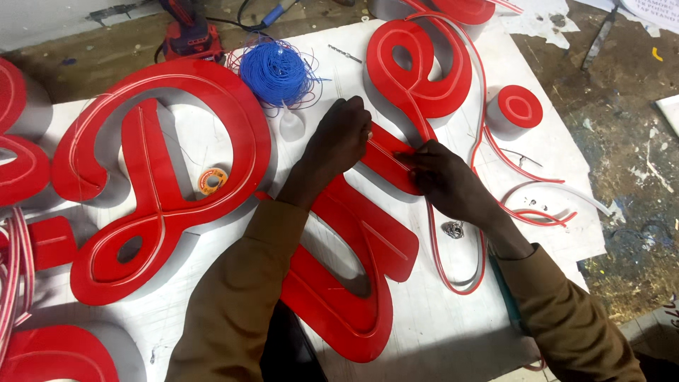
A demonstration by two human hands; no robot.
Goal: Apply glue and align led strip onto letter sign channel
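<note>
1. Red fills the view: at the far left edge lie parts of red sign letters [21, 170], cut off by the frame, with a bundle of red-and-white strip [15, 262] near them.
2. Next right is a large looped red letter [159, 177] on the white board [438, 332], with a small roll of orange tape [212, 180] lying inside its loop.
3. Far from it sit a red power drill [185, 32] and a tangled coil of blue wire [277, 71].
4. The left hand [341, 138] lies knuckles up on the middle red letter [353, 262], fingers curled narrow and pressing down where the letter's stroke narrows. Whether it pinches anything underneath I cannot tell.
5. The right hand [442, 180] sits just beside it, fingertips closed on the thin red-and-white light strip [481, 106] where it meets the groove in the letter's face.
6. To do this well, I judge the left hand should pin the already seated part firmly while the right feeds the strip into the groove bit by bit, keeping it flat and untwisted, and easing it round bends rather than forcing it.
7. The strip's loose length trails near and right, looping over the board past a small metal clump [453, 228]; slack there should stay free of snags.
8. Farther right stands a small round red piece [520, 107]; beyond the board is stained, paint-marked floor [629, 155].
</note>
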